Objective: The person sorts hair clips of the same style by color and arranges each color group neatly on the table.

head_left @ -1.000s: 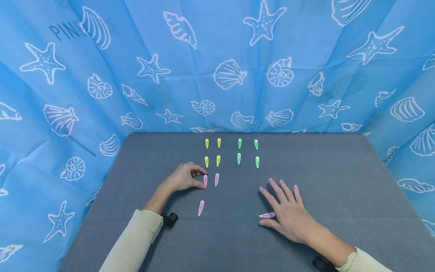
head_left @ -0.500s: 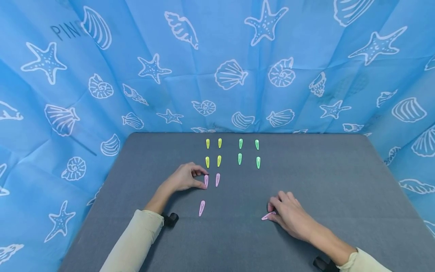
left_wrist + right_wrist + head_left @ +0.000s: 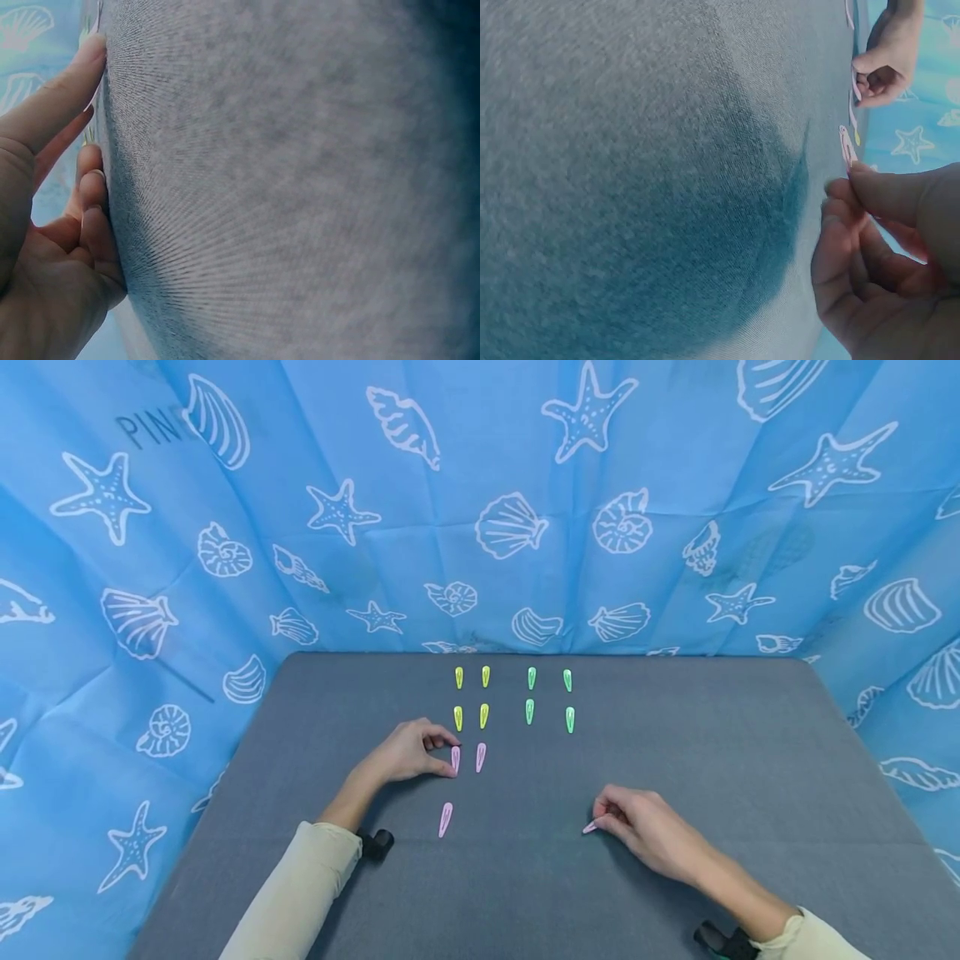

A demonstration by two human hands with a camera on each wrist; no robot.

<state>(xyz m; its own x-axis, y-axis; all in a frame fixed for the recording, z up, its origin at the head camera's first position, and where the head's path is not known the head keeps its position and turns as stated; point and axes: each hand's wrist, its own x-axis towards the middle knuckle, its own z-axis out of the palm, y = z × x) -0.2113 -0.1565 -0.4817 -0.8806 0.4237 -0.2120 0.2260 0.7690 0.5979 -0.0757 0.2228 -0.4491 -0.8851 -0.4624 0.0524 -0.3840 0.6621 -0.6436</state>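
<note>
My left hand rests on the table, thumb and index finger at the two ends of a pink snap hair clip. Just right of it lies a second pink clip, and another pink clip lies nearer the front. My right hand pinches a pink hair clip between thumb and index finger; the fingers cover one end of it. In the right wrist view this clip points away from the fingertips, while the left hand shows beyond.
Several yellow hair clips lie in two rows behind the pink ones. Several green hair clips form a similar block to their right. A grey cloth covers the table, and a blue shell-print curtain hangs behind it.
My right hand went from spread fingers over the pink clip to pinching it, and the clip has turned and shifted slightly up. The left hand stays in place.
</note>
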